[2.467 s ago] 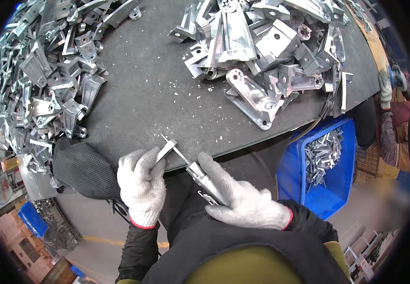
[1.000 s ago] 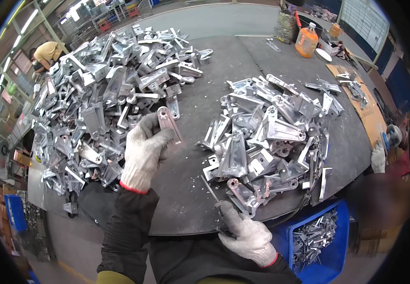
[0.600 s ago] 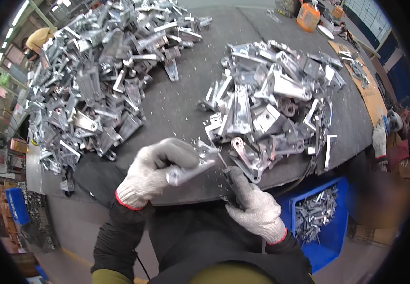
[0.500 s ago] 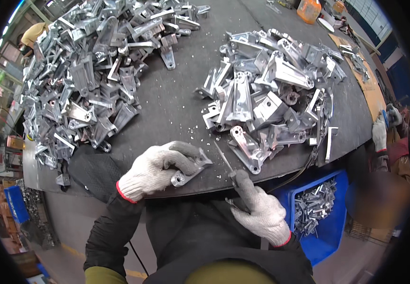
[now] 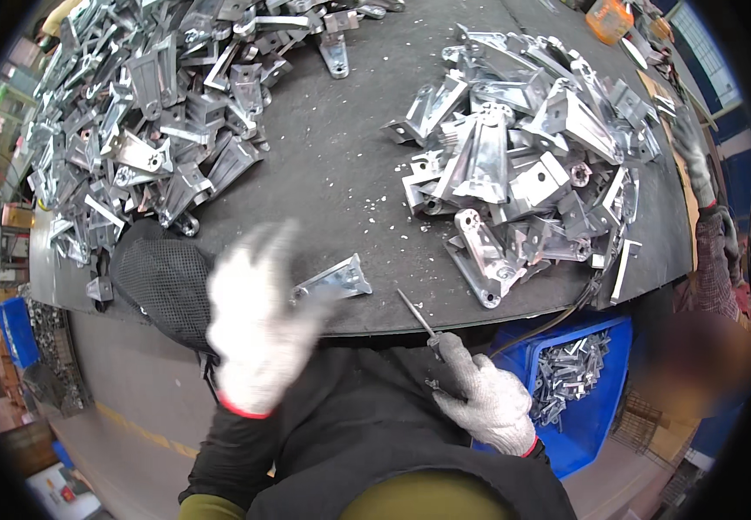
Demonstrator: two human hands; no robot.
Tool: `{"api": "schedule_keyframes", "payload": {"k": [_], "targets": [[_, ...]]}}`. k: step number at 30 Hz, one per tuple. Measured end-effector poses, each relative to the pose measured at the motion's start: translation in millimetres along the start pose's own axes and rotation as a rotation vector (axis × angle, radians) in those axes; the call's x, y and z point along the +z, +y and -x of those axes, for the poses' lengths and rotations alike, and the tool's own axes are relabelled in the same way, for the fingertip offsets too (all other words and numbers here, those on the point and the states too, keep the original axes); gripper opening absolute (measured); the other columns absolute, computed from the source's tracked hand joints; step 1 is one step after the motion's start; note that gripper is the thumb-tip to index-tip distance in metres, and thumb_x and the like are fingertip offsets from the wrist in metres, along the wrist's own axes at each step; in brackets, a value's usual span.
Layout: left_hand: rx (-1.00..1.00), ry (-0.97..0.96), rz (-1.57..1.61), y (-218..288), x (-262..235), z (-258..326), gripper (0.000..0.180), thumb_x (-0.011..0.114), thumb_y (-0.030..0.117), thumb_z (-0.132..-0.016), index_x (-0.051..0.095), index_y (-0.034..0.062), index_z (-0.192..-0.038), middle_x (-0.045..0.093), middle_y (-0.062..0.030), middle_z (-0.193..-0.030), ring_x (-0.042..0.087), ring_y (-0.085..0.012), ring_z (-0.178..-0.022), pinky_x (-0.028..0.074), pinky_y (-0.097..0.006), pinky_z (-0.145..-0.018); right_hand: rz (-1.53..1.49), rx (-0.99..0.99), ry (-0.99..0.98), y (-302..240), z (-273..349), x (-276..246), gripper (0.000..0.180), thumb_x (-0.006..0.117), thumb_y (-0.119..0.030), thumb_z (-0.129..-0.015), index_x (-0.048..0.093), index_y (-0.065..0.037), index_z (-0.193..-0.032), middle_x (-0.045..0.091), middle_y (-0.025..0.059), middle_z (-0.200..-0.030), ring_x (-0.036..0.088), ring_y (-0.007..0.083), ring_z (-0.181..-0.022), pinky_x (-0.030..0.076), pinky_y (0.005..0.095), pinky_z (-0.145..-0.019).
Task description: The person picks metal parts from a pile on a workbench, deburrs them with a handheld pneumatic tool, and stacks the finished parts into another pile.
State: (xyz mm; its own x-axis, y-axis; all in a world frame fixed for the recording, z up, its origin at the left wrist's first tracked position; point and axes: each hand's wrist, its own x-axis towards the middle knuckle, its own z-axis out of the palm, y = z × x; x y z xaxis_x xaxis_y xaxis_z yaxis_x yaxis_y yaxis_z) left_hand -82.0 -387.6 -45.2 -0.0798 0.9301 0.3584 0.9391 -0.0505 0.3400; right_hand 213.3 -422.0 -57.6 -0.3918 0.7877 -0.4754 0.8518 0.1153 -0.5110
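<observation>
A silvery metal bracket [image 5: 334, 279] lies alone by the table's near edge, its wider end to the right. My left hand [image 5: 263, 316], in a white and grey knit glove, is just left of it, smeared by motion; its fingers look stretched and apart, with nothing visible in them. The thumb side overlaps the bracket's left end; whether it touches cannot be told. My right hand [image 5: 484, 394], gloved alike, is closed around the handle of a thin file [image 5: 416, 312], whose tip points up and left over the table edge.
Large heaps of metal brackets stand on the dark table at left [image 5: 146, 113] and right [image 5: 514, 165]. A black mesh item [image 5: 163, 277] sits at the near left edge. Below right is a blue bin [image 5: 605, 416] with metal parts. Another person's gloved hand [image 5: 696, 160] is at far right.
My left hand has let go of the bracket and moved left and toward me; the bracket now rests on the table. My right hand still holds the file. The view has shifted slightly.
</observation>
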Motion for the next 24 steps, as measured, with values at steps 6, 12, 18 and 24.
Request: {"api": "schedule_keyframes", "payload": {"k": [6, 12, 18, 24], "targets": [[0.222, -0.288, 0.270, 8.8, 36.9, 4.9, 0.075, 0.095, 0.027, -0.058, 0.073, 0.0156, -0.129, 0.070, -0.0046, -0.124, 0.063, -0.0301, -0.120, 0.048, -0.046, -0.106, 0.015, -0.106, -0.014, 10.8, 0.3, -3.9, 0.073, 0.077, -0.045, -0.089, 0.050, -0.039, -0.156, 0.066, 0.0152, -0.083, 0.071, 0.0370, -0.067, 0.058, 0.0501, -0.058], [0.407, -0.447, 0.357, -15.4, 33.8, -15.5, 0.066, 0.092, 0.027, -0.057, 0.079, 0.0180, -0.120, 0.073, -0.0006, -0.121, 0.066, -0.0273, -0.116, 0.047, -0.047, -0.108, 0.139, -0.064, -0.213, -2.2, -7.3, -22.4, 0.069, 0.084, -0.043, -0.083, 0.059, -0.030, -0.146, 0.065, 0.0137, -0.085, 0.071, 0.0384, -0.075, 0.058, 0.0488, -0.065], [0.471, -0.483, 0.376, -20.7, 40.1, -20.4, 0.060, 0.090, 0.026, -0.059, 0.079, 0.0214, -0.118, 0.072, 0.0033, -0.118, 0.066, -0.0242, -0.113, 0.049, -0.048, -0.104, -0.101, -0.160, -0.281, 12.3, -19.9, -16.5, 0.079, 0.081, -0.038, -0.089, 0.047, -0.030, -0.160, 0.069, 0.0141, -0.082, 0.072, 0.0354, -0.068, 0.060, 0.0461, -0.063], [0.509, -0.472, 0.416, -28.5, 44.5, -20.2, 0.056, 0.088, 0.027, -0.060, 0.078, 0.0239, -0.115, 0.069, 0.0060, -0.113, 0.065, -0.0212, -0.111, 0.052, -0.047, -0.098, -0.673, -0.127, -0.469, 9.5, -32.7, 2.0, 0.104, 0.090, -0.027, -0.083, 0.031, -0.005, -0.165, 0.071, 0.0227, -0.131, 0.074, 0.0383, -0.112, 0.059, 0.0400, -0.093]]}}
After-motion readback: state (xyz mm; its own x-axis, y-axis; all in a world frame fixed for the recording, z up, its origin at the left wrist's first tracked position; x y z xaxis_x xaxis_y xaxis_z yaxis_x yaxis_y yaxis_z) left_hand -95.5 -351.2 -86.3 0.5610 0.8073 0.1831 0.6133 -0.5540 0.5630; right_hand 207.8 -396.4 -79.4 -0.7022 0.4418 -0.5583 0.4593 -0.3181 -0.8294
